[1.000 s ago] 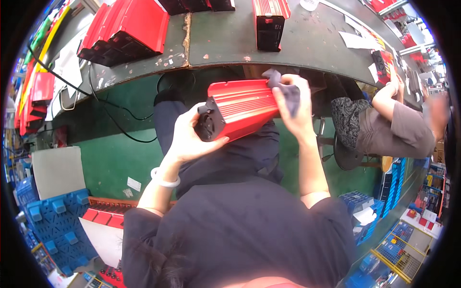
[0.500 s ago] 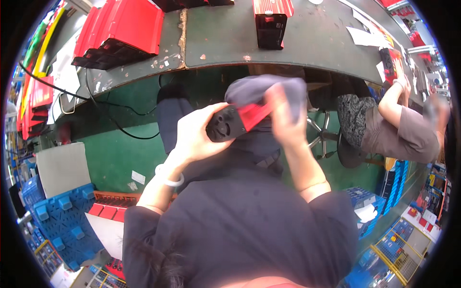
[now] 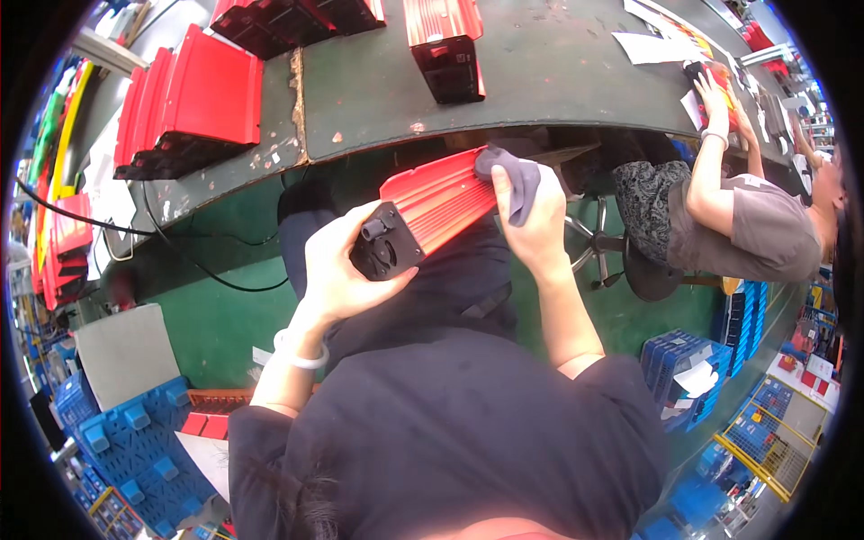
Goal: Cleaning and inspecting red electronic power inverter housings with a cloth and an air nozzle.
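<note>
A red ribbed metal case [image 3: 445, 200] with a black end plate is held tilted over my lap. My left hand [image 3: 337, 265] is wrapped round its black end, where a round fan grille and a knob-like fitting show. At the other end, my right hand [image 3: 538, 216] grips a dark grey cloth [image 3: 517, 180] that lies against the case's far corner. The cloth hides that end of the case and part of my right fingers.
On the dark green worktable [image 3: 558, 76] stand a single red case [image 3: 444, 49] and a row of red cases [image 3: 193, 103] at left. Black cables [image 3: 216, 270] hang at the left. A co-worker [image 3: 747, 216] sits at right. Blue pallets [image 3: 148, 450] and a blue crate [image 3: 675, 364] are below.
My right hand and the cloth, blurred before, have shifted to the far end of the red case, baring its ribbed side. My left hand has moved slightly left and the case now shows lengthwise.
</note>
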The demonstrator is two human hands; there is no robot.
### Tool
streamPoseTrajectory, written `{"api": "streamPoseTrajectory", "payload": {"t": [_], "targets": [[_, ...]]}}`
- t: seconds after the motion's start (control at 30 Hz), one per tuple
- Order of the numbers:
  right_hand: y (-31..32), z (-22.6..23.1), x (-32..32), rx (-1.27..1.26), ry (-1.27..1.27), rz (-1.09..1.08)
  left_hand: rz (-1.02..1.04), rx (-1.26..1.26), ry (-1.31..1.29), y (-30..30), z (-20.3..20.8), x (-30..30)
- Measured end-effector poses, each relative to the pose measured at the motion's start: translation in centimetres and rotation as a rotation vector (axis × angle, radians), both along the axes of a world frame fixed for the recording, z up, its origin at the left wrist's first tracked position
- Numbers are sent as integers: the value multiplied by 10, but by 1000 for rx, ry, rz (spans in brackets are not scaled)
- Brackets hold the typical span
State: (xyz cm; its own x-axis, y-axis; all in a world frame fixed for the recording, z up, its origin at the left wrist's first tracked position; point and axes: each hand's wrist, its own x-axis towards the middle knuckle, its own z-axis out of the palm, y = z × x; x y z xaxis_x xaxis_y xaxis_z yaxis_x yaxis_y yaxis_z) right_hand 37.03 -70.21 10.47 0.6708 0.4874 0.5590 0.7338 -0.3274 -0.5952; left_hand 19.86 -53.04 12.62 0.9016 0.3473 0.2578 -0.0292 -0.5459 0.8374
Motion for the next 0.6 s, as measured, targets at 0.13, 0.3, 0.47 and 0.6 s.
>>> {"api": "streamPoseTrajectory", "payload": {"t": [0.13, 0.3, 0.47, 0.6], "targets": [[-6, 20, -2, 4, -126, 10, -5, 66, -5, -10, 11, 17], [-25, 51, -8, 224, 19, 284, -59, 59, -21, -25, 25, 50], [-59, 69, 29, 1247, 673, 310, -128, -335, 9, -49, 28, 94], [-102, 73, 72, 1435, 482, -102, -105, -902, -93, -68, 27, 154]]}}
